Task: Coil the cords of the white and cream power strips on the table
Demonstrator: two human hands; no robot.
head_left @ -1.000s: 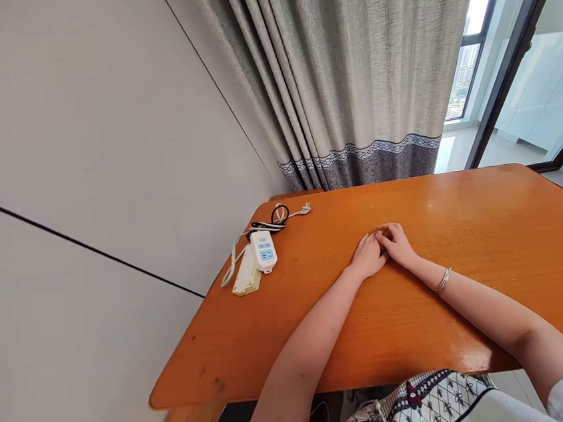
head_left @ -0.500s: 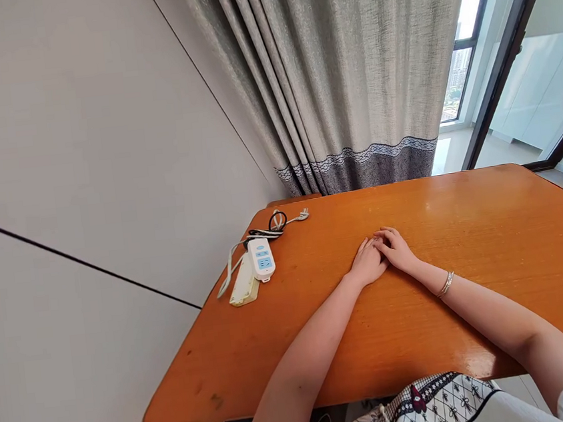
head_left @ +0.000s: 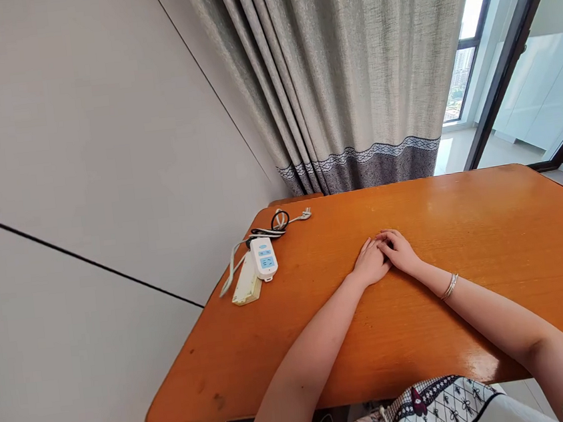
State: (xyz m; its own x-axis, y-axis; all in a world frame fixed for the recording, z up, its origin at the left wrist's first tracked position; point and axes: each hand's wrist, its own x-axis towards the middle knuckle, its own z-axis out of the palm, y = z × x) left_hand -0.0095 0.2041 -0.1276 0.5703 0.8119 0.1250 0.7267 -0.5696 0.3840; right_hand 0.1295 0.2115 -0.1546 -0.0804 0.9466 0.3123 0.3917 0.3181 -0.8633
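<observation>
Now, mid-frame, my right hand, open and loosely bent, touches my flat left hand; tugging the white cord, left of middle, could drag the power strip.

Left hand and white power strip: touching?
Apart. The head view shows bare orange tabletop plainly between the left hand and the white power strip.

No words legible: blue panels on a white power strip, left on the table, appear too small to read.
</observation>
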